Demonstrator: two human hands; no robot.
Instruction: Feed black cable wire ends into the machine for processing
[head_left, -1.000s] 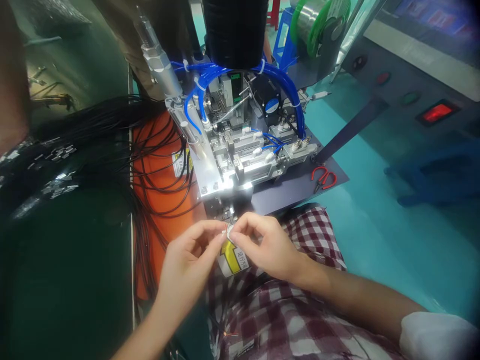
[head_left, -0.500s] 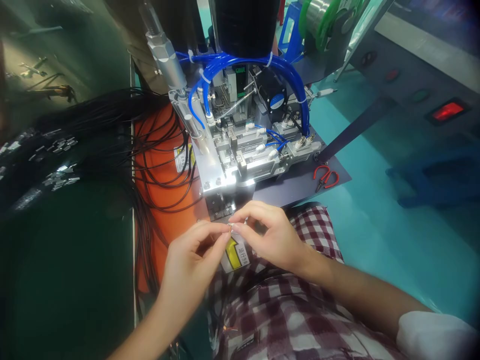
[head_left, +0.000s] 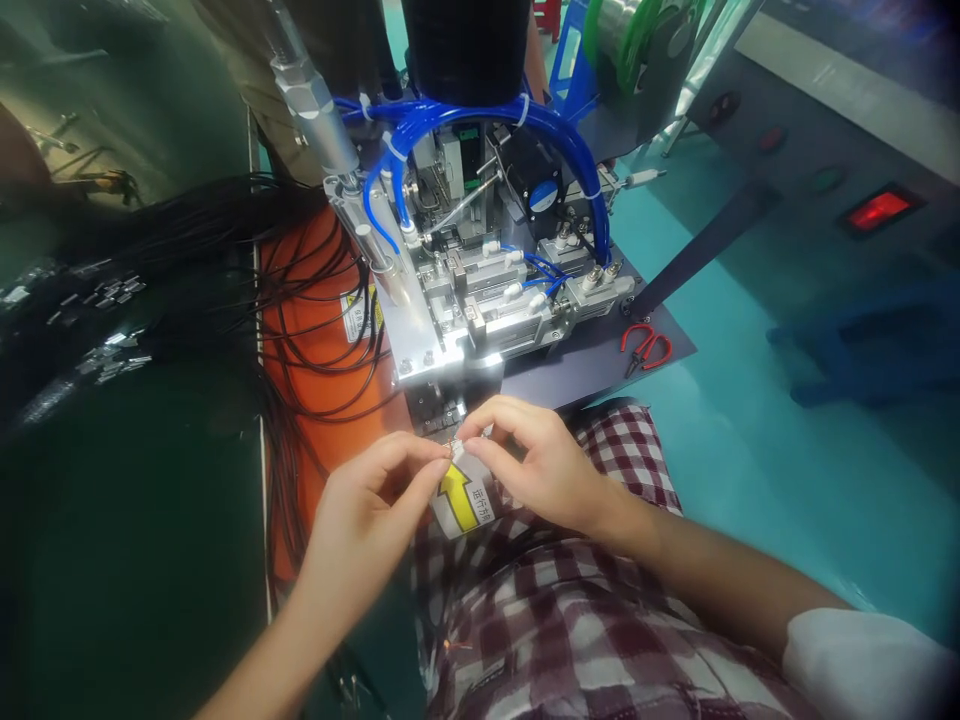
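You have both hands together just in front of the silver machine [head_left: 517,330], on its near side, below its brightly lit front edge. The small white piece [head_left: 457,449] sits between your fingertips, held up near the machine's front and apart from it. Your left hand [head_left: 364,515] pinches it from the left, thumb and index finger brought together at its edge. Your right hand [head_left: 544,465] grips it from the right between thumb and index finger, the palm turned down. Whether a fine wire runs into the piece is too small to tell.

Nearer you than the machine, beneath the piece, is a label with a yellow arrow [head_left: 459,500], and your checked garment [head_left: 540,610] lies closest of all. To the machine's left, black cables [head_left: 281,480] trail over an orange surface [head_left: 337,440]. Pliers with red handles [head_left: 640,357] rest by the machine's right end, on its grey base. Blue tubes [head_left: 592,170] arch over the machine's top, and well off to its right a red switch [head_left: 883,210] glows.
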